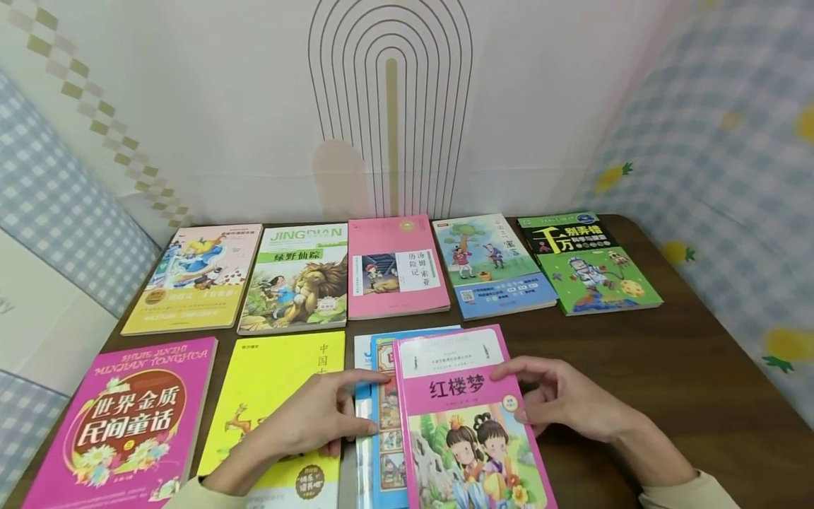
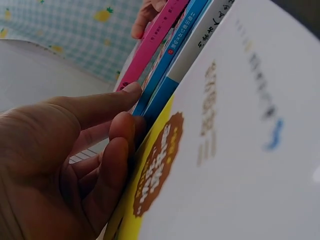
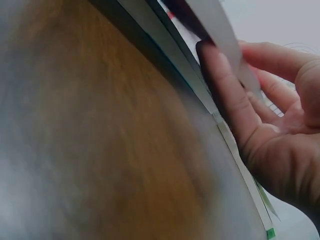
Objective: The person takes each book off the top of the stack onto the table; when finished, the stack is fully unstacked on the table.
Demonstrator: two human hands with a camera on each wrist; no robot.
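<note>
In the head view a pink book (image 1: 458,396) with two cartoon figures lies askew over a blue book (image 1: 389,452) and a further blue-and-white book (image 1: 364,413). My right hand (image 1: 569,399) pinches the pink book's right edge, index finger over the cover. The right wrist view has this hand (image 3: 265,110) at the page edges, with a gap below the pink book. My left hand (image 1: 311,417) reaches over the yellow book (image 1: 280,382), its thumb and index finger touching the pile's left side. In the left wrist view, that hand (image 2: 75,140) meets the spines, other fingers bent.
A magenta book (image 1: 143,417) lies at the left. Along the back stand several more in a row, from an Alice-style cover (image 1: 197,276) through a lion cover (image 1: 295,279) and pink one (image 1: 397,265) to a green one (image 1: 591,265). Dark wooden table (image 1: 668,375) extends right.
</note>
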